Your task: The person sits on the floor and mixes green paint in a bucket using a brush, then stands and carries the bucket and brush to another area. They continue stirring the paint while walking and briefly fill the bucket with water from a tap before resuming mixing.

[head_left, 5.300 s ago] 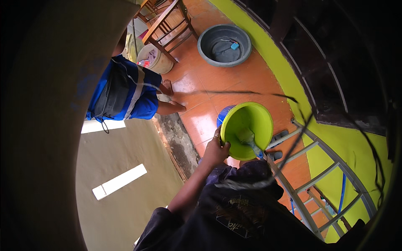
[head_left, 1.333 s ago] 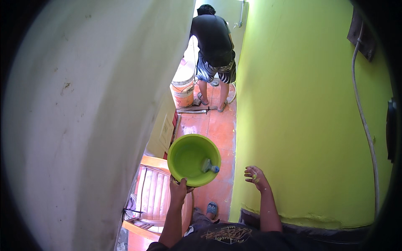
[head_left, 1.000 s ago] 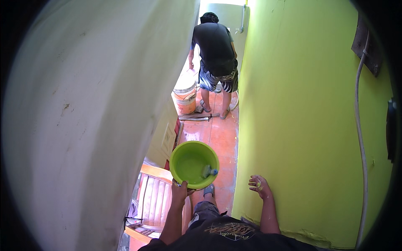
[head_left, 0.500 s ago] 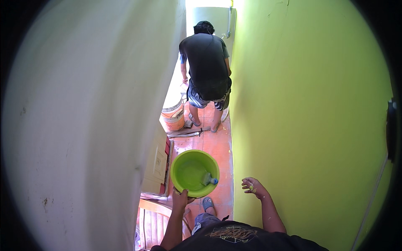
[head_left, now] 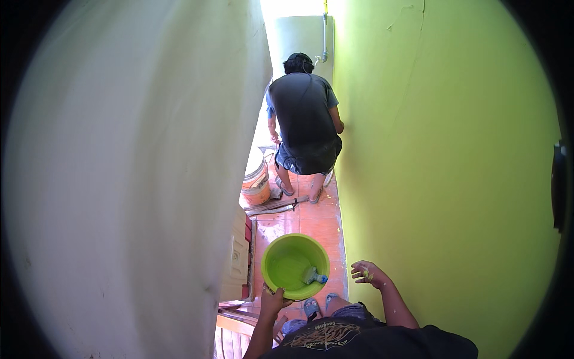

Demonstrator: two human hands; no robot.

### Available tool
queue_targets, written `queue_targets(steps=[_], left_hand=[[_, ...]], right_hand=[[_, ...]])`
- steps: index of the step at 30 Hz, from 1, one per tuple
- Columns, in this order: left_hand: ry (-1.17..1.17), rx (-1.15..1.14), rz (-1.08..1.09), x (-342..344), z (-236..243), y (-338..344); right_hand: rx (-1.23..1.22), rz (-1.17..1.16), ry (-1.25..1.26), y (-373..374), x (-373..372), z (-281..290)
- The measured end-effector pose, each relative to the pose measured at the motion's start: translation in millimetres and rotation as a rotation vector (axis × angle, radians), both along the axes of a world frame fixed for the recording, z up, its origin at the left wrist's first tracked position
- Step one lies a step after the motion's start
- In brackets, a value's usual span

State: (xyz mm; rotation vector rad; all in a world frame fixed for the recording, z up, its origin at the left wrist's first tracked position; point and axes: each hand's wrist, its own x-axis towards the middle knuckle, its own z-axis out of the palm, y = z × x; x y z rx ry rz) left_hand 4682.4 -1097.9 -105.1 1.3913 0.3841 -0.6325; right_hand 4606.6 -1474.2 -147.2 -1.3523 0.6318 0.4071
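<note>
My left hand point(head_left: 275, 299) grips the near rim of a round green basin point(head_left: 273, 287), its thumb over the edge and the other fingers underneath. Inside the basin a paintbrush point(head_left: 310, 275) leans against the right side, its blue handle end resting on the rim. Wet-looking green paint seems to coat the bottom of the basin. My right hand point(head_left: 369, 274) is held out beside the yellow-green wall point(head_left: 430, 209), fingers apart and nothing in them. Smears of light green paint show on that hand. I cannot tell whether it touches the wall.
Ahead, a person point(head_left: 303, 119) in a dark shirt bends over with their back to me. A paint-stained bucket point(head_left: 256, 185) stands left of them, near long strips point(head_left: 275, 207) lying across the tiled floor point(head_left: 320, 224). A cream cabinet point(head_left: 239, 260) and wooden chair point(head_left: 234, 326) line the left.
The basin and both my hands sit further right and lower in view. A second foot of mine now shows. The person ahead has sunk into a lower crouch.
</note>
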Motion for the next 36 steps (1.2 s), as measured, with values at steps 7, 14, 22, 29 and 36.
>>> queue_targets(steps=[7, 14, 22, 29, 36], left_hand=[[-0.045, 0.022, 0.002, 18, 11, -6], [0.018, 0.032, -0.008, 93, 12, -17], [0.041, 0.076, 0.005, 210, 28, -33], [0.114, 0.045, -0.018, 271, -23, 18], [0.120, 0.063, -0.119, 234, -100, 115]], right_hand=[[0.165, 0.020, 0.043, 46, 52, -7], [0.034, 0.279, -0.096, 43, 168, 4], [-0.062, 0.456, -0.031, 21, 308, 4], [0.005, 0.463, -0.063, 71, 377, -10], [-0.131, 0.452, -0.129, 165, 329, -56]])
